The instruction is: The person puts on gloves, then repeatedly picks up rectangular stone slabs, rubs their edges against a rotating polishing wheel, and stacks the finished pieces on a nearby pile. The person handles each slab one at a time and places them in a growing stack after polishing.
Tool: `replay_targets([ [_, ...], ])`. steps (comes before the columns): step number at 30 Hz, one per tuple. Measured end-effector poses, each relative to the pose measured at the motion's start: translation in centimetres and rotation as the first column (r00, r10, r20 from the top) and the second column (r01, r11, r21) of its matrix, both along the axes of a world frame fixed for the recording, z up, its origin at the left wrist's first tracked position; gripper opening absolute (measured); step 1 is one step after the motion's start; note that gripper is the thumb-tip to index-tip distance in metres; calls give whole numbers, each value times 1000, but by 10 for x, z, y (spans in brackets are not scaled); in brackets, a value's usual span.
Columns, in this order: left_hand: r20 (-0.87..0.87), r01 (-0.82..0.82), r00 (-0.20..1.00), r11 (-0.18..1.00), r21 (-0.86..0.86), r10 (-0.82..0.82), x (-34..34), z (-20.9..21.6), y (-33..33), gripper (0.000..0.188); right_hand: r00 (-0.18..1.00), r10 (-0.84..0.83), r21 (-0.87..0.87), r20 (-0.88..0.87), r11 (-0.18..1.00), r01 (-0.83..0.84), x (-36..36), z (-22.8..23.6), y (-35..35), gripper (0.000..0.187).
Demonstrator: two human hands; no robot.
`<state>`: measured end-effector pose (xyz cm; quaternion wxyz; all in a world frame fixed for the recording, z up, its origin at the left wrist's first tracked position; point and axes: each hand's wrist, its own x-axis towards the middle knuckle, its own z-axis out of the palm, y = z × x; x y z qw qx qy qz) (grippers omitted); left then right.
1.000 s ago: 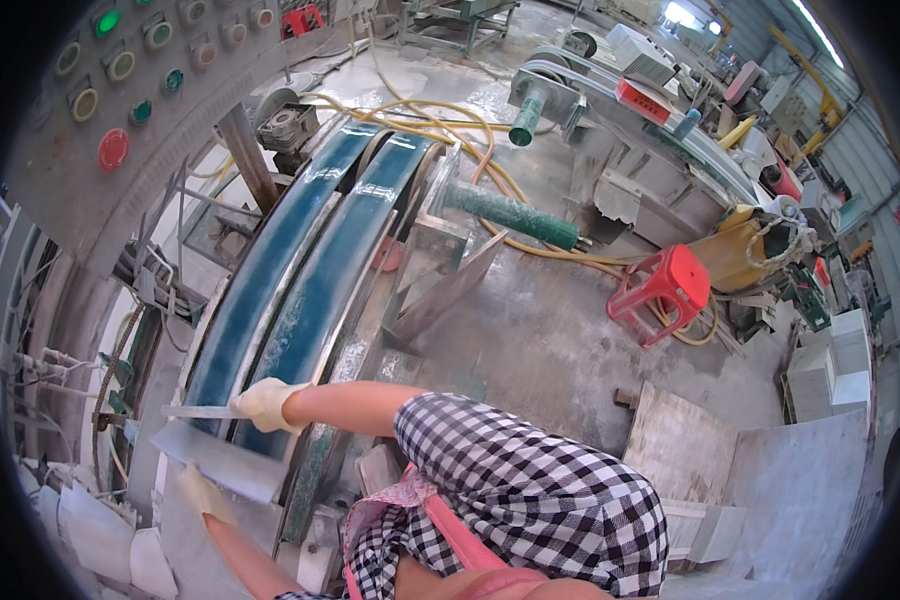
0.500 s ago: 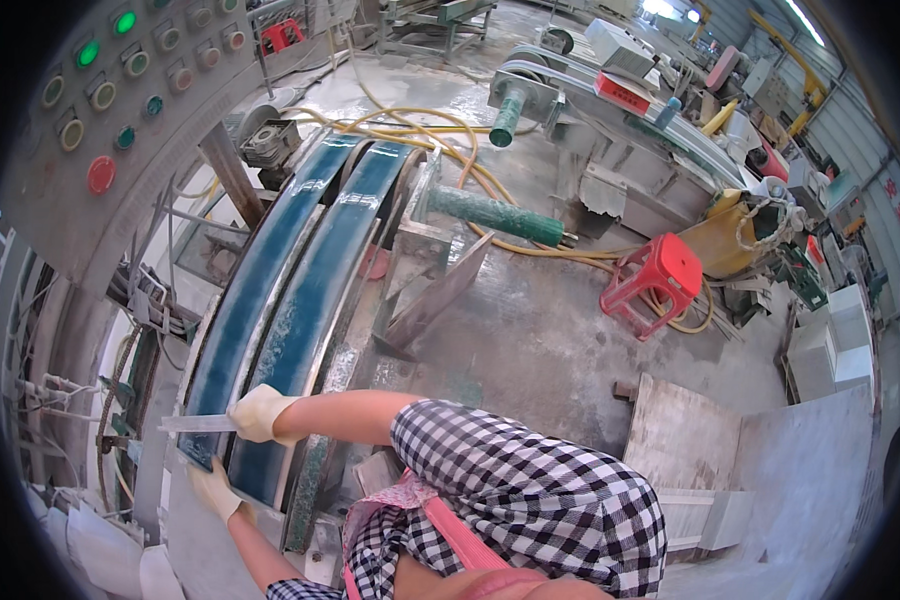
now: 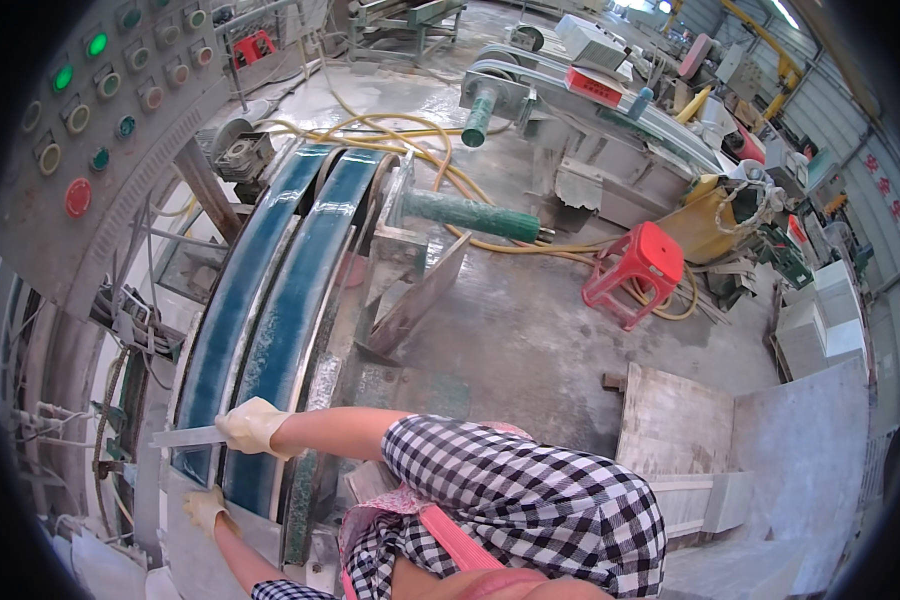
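My right hand (image 3: 254, 427), in a cream glove, is closed on the end of a pale grey flat strip (image 3: 187, 437). The strip lies crosswise just above the near part of two blue conveyor belts (image 3: 267, 340); whether it touches them I cannot tell. My left hand (image 3: 208, 508), also gloved, is nearer to me, below the strip. Its fingers are loosely stretched out over the edge of a grey metal plate (image 3: 205, 562) at the near end of the belts, and no object shows in them.
A control panel (image 3: 120, 130) with lit green lamps and a red button stands at left. Green rollers (image 3: 470, 215) jut out right of the belts. Yellow hoses (image 3: 450, 150) lie on the floor near a red stool (image 3: 638, 270). Large pale boards (image 3: 680, 420) stand at right.
My left hand has drawn back from the strip and belt onto the metal plate. My right hand keeps hold of the strip, which is slightly more tilted. The whole view has shifted a little.
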<state>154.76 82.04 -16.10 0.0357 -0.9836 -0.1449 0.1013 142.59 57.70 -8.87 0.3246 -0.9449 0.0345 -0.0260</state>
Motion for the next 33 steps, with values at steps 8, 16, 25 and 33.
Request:
replay_targets([
  [8, 267, 446, 888, 844, -297, -375, 47, -10, 101, 27, 991, 133, -40, -18, 990, -134, 7, -5, -7, 23],
  [16, -95, -54, 978, -211, -976, 186, -3, -4, 12, 37, 991, 129, 65, 25, 989, -131, 15, -22, -14, 61],
  [25, 242, 200, 967, 349, -916, 82, -31, 11, 22, 56, 993, 116, 18, 25, 993, -116, 9, -15, -16, 43],
  [33, -26, -145, 989, 984, -101, 143, 5, -44, 136, 81, 994, 109, 13, -27, 994, -108, 6, -3, -19, 38],
])
